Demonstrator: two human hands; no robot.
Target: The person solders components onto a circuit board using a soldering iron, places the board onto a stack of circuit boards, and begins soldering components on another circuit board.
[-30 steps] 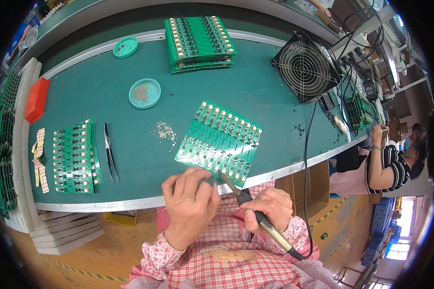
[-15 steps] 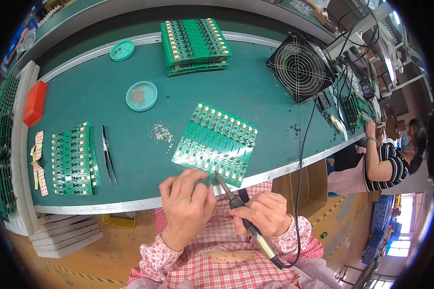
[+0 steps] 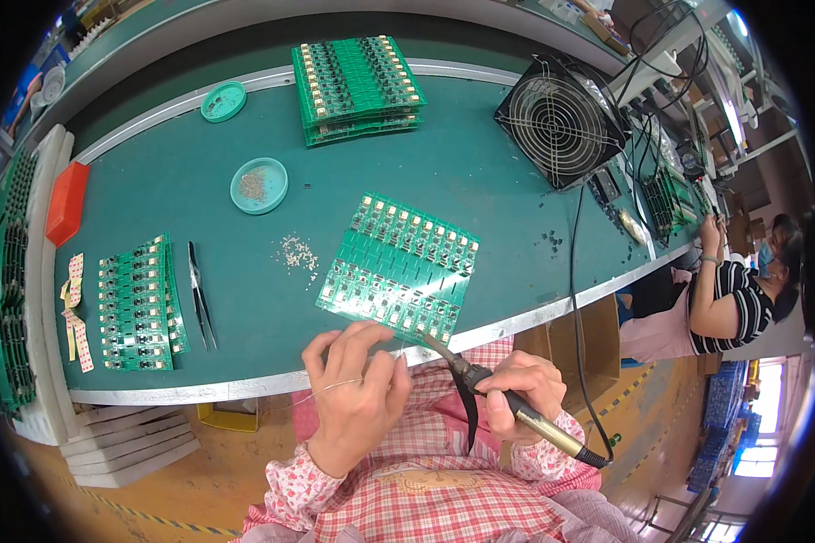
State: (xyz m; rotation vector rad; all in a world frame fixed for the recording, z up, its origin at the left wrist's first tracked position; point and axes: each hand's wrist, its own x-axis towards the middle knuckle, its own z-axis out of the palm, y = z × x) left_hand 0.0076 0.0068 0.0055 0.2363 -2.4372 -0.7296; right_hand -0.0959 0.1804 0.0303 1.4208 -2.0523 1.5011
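Observation:
A green circuit board panel [image 3: 397,268] with rows of small components lies tilted near the table's front edge. My right hand [image 3: 523,391] grips a soldering iron [image 3: 543,425], whose tip rests at the board's near edge, toward its right side. At the same edge, a little to the left, my left hand [image 3: 358,389] is closed on a thin solder wire [image 3: 335,385]. The wire trails off leftward across the fingers. My left fingertips are close to the board's near edge; whether they touch it I cannot tell.
Left of the board are loose small parts [image 3: 297,253], a teal dish [image 3: 259,186], tweezers [image 3: 201,294] and more boards [image 3: 136,308]. Behind stand stacked boards [image 3: 358,86] and a black fan [image 3: 561,122]. The iron's cord [image 3: 578,299] crosses the table edge. A co-worker [image 3: 733,290] sits at right.
The soldering iron has swung so its handle points more to the right, and its tip has shifted slightly right along the board's edge. My left hand stays nearly in place.

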